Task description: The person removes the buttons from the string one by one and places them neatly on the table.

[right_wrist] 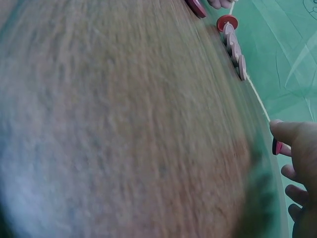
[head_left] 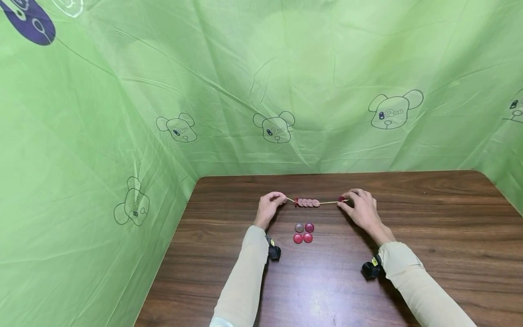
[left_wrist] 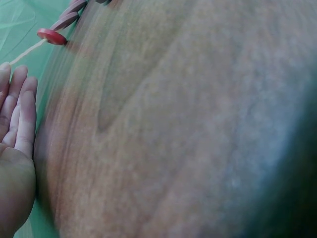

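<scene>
A pale string (head_left: 328, 202) stretches between the two hands above the far part of the table. My left hand (head_left: 269, 206) pinches its left end between thumb and fingertips. Threaded on it are several pale pink buttons (head_left: 309, 203), overlapping in a row, with a red button (left_wrist: 51, 36) at the row's left end. At the string's right end, my right hand (head_left: 361, 211) pinches the string and a dark red button (right_wrist: 276, 146) between thumb and index finger. Part of that button is hidden by the fingers.
On the brown wooden table (head_left: 445, 236), several loose buttons lie nearer the body in two rows: a greyish button (head_left: 299, 228), a dark magenta button (head_left: 309, 228) and red buttons (head_left: 303, 238). Green cloth (head_left: 229, 154) with printed bear heads rises behind the table and at its sides.
</scene>
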`<state>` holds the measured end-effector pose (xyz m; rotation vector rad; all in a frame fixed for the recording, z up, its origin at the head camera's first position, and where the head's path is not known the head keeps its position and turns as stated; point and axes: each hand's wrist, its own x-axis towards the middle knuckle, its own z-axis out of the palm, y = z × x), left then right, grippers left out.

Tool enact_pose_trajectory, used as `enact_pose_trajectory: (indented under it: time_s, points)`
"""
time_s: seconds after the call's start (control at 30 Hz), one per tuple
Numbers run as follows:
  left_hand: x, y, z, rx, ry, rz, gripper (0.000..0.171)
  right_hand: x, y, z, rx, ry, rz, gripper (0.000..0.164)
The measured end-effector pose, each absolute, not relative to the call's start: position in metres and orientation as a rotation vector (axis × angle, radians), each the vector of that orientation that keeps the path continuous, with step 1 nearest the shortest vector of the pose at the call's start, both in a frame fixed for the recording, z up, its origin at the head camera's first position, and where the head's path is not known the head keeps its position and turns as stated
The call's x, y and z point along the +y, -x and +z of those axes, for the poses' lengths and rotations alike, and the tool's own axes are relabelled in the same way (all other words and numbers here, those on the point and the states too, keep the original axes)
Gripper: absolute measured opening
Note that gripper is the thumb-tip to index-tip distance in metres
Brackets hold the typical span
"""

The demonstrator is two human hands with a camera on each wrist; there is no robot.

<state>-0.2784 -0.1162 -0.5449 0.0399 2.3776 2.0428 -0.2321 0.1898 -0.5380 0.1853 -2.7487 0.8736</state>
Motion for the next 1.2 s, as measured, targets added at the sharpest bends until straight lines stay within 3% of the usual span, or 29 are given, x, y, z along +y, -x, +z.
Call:
enact_pose_trajectory:
  time_s: [1.2]
  points:
    - [-0.116,0.277,-0.544,2.388,-0.024,2.021,0.013,0.205,0.226,-0.534,-2.768,-0.14,0.886,0.035]
